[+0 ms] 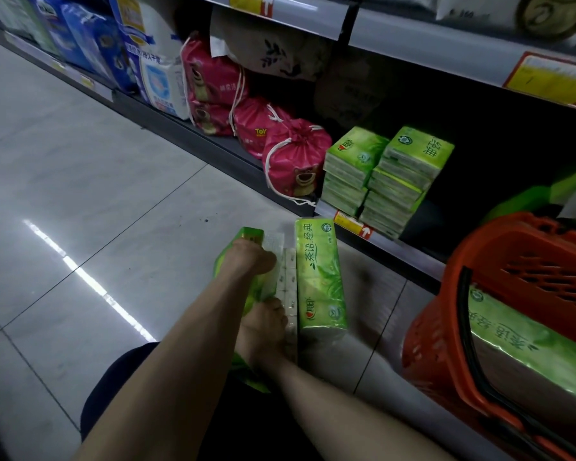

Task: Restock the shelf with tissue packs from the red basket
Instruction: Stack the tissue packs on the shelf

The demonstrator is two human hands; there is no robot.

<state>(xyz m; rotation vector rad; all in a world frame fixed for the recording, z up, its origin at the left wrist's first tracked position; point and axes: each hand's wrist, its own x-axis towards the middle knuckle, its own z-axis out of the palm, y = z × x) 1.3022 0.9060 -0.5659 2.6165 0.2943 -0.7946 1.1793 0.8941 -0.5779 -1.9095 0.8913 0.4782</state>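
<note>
2 hands clamp a green tissue pack (253,294) on the floor — left hand (246,257) at its far end, right hand (263,322) nearer. Just right of them lies another pack (320,277); the red basket (499,261) sits farther right.

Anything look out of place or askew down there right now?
Yes. One green tissue pack lies on the floor tiles, not on the shelf. Both hands, left and right, hold a second pack whose green wrapper looks open, white tissues showing.
</note>
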